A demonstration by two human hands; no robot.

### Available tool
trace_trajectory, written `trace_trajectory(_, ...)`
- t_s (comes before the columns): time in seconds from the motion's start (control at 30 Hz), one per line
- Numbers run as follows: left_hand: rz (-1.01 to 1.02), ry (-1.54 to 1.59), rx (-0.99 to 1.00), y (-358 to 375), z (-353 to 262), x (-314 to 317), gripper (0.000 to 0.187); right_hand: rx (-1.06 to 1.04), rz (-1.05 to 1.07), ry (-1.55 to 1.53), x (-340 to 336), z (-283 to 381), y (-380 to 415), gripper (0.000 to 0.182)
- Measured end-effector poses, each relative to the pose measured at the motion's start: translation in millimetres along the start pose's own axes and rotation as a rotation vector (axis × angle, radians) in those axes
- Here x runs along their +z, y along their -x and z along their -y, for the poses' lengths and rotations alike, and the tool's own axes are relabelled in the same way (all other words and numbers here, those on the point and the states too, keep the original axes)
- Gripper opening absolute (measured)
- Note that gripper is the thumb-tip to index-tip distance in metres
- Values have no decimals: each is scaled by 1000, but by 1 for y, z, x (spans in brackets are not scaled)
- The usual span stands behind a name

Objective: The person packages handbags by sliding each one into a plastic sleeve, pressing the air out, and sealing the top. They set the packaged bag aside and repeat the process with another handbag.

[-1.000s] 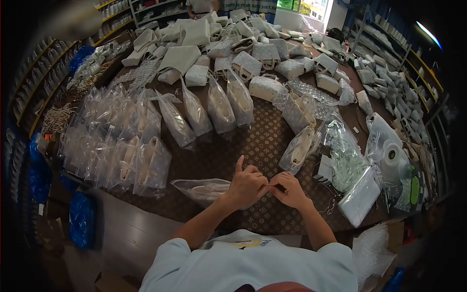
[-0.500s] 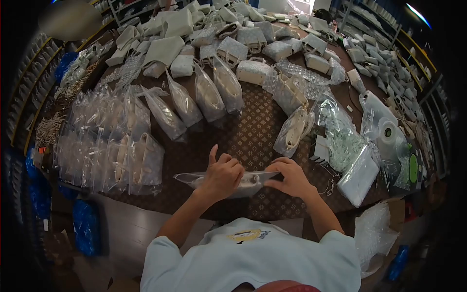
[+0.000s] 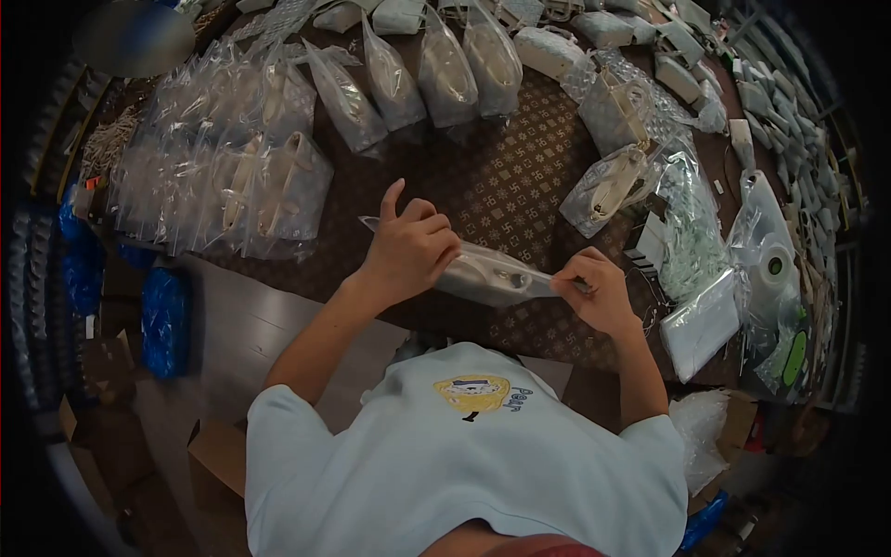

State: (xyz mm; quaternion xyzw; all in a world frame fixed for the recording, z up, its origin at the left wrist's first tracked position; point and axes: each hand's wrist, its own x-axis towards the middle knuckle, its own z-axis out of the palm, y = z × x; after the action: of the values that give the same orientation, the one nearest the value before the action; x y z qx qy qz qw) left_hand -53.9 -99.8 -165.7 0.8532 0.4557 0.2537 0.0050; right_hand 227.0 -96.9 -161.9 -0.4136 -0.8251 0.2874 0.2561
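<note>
Right hand point(image 3: 599, 292) has thumb and fingertips pressed together, pinching the narrow end of a clear plastic bag point(image 3: 492, 274). Left hand point(image 3: 408, 251) lies over the bag's other part, index finger raised and the remaining fingers curled; whether they grip the film cannot be told. A moment ago the two hands met over the bag; now they are apart, with the plastic drawn out between them, slanting across the near edge of the patterned counter point(image 3: 520, 176). A pale item with a small round fitting shows dimly through the film.

Just beyond stand four bagged pieces point(image 3: 450, 79), side by side. Toward the left, similar bagged pieces point(image 3: 297, 190) are packed close in rows. To the right are another wrapped piece point(image 3: 605, 190), a pouch of greenish packing point(image 3: 687, 232) and a flat white package point(image 3: 701, 325).
</note>
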Motion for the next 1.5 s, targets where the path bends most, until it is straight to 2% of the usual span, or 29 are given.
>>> trace_trajectory(0.07,28,-56,-2,6,2,-5,7,74,89,-6,-1,15,-6,12)
trace_trajectory(0.13,16,-28,10,1,-8,5,6,-142,-123,208,12,37,-30,11)
trace_trajectory(0.17,0,2,32,-3,-10,8,6,-140,-131,209,22,35,-37,11)
trace_trajectory(0.23,22,15,27,-2,-8,5,5,-196,14,300,44,25,-44,10)
trace_trajectory(0.27,41,24,14,-1,-6,3,5,-197,15,301,44,25,-44,10)
trace_trajectory(0.57,67,-39,42,5,43,-20,6,-124,71,138,36,22,-34,8)
trace_trajectory(0.7,18,-21,35,2,48,-14,8,-10,129,66,33,27,-30,7)
trace_trajectory(0.77,101,-61,-1,6,51,-11,12,23,168,45,30,24,-29,7)
trace_trajectory(0.8,99,-65,-4,8,53,-10,12,140,317,-176,26,17,-30,16)
trace_trajectory(0.83,-35,53,-154,13,55,-9,25,255,465,-396,22,9,-32,28)
trace_trajectory(0.87,-171,173,-301,18,56,-6,39,248,467,-394,23,-5,-33,28)
trace_trajectory(0.9,-180,168,-301,28,52,4,39,299,308,-681,30,-28,-35,44)
trace_trajectory(0.93,-263,471,-470,45,44,20,50,348,142,-966,42,-50,-36,60)
trace_trajectory(0.97,-346,777,-636,57,38,34,61,468,118,-973,59,-73,-39,76)
trace_trajectory(1.0,-360,773,-638,61,34,45,61,459,128,-968,83,-94,-41,76)
trace_trajectory(1.07,-403,929,-664,65,20,69,64,846,32,-1076,129,-112,-42,75)
trace_trajectory(1.1,-430,1008,-675,64,13,81,65,839,49,-1067,137,-96,-48,75)
trace_trajectory(1.17,-481,1171,-697,60,-3,103,68,615,179,-1097,147,-46,-56,77)
trace_trajectory(1.23,-533,1333,-705,53,-13,114,71,326,287,-976,150,-21,-59,79)
trace_trajectory(1.27,-550,1329,-711,49,-18,110,71,438,221,-1154,142,23,-61,82)
trace_trajectory(1.3,-555,1117,-716,44,-24,99,71,436,233,-1155,147,21,-56,82)
trace_trajectory(1.37,-545,696,-703,37,-28,81,70,255,299,-825,156,10,-53,75)
trace_trajectory(1.4,-545,694,-709,41,-23,84,70,257,305,-828,149,16,-53,75)
trace_trajectory(1.47,-616,739,-458,47,-7,93,70,61,287,-656,120,40,-56,66)
trace_trajectory(1.5,-621,740,-455,45,2,77,70,58,287,-651,111,45,-58,66)
